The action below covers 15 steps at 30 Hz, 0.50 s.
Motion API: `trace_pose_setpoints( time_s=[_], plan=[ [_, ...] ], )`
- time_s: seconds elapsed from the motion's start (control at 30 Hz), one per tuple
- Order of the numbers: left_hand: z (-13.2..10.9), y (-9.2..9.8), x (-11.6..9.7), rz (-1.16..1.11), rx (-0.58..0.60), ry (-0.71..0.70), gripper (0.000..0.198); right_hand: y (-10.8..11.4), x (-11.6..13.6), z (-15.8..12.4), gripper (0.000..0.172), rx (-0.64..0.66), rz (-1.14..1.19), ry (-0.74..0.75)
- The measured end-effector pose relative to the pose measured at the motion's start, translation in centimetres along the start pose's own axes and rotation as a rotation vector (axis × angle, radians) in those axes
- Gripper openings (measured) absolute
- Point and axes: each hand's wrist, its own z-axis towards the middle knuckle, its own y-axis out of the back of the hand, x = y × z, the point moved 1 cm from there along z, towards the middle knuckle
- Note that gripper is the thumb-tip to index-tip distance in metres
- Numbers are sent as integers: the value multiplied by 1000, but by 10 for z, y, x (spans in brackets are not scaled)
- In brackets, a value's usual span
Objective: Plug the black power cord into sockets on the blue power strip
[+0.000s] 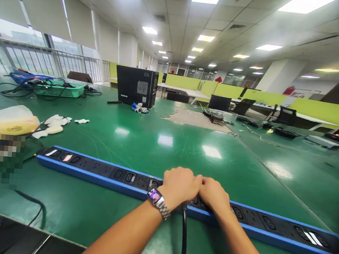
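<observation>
While a long blue-and-black socket strip [136, 181] slants far-left to near-right beneath the curled left hand [180, 186] and right hand [215, 193], grips indiscernible, a thick black cable [184, 238] runs nearward, closer to the left.

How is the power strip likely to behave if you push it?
The power strip is probably stiff: its long edges run nearly straight. It seems unlikely to roll, being flat-sided. It might slide readily, since the table looks glossy.
</observation>
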Motion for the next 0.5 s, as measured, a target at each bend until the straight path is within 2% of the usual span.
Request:
trace_pose_setpoints(
  time_s=[0.13,0.2,0.4,0.5],
  plan=[
    [12,-8,-1,77,154,68,51,0,1,3,46,38,-36,-30],
    [13,-12,3,90,171,77,50,-1,0,5,46,42,-40,-35],
    [13,-11,-2,127,76,5,40,-2,0,5,41,9,-5,-16],
    [11,-13,-2,101,0,10,42,-2,-1,4,40,-23,40,18]
  ],
)
